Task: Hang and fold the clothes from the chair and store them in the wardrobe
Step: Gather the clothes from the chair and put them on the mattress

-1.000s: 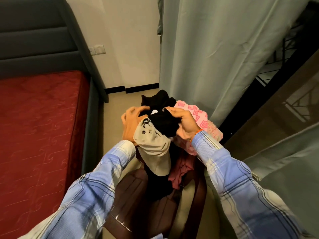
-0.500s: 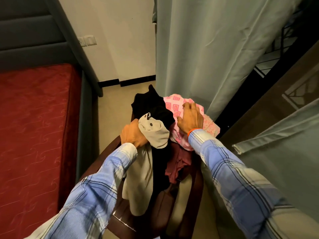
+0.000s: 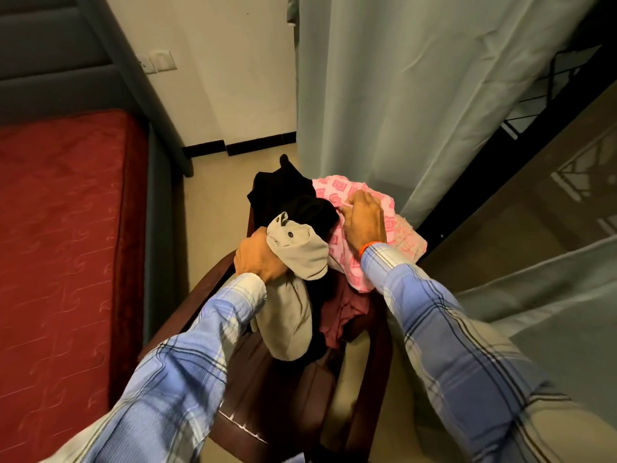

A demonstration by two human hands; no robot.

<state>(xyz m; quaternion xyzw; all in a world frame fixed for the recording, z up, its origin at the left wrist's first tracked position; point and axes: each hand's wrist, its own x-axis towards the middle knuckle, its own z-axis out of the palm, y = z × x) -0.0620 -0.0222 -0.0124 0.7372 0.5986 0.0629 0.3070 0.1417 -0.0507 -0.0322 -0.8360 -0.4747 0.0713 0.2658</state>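
centre frame: left hand (image 3: 257, 259) grips the beige garment (image 3: 293, 279), fingers curled round it, over the brown chair (image 3: 293, 396). right hand (image 3: 364, 222) rests on the pink patterned cloth (image 3: 394, 235); its fingers appear to pinch it, partly hidden. black clothes (image 3: 283, 195) heaped behind.

To our left we see a bed (image 3: 60, 235) with a red patterned cover, framed by a grey padded headboard (image 3: 50, 58). Behind it we find a cream wall (image 3: 213, 61) carrying a pale switch plate (image 3: 158, 61) and, along its foot, a black skirting strip (image 3: 240, 148). A pale green curtain (image 3: 400, 88) hangs on our right, and beige floor (image 3: 213, 202) shows between bed and curtain.
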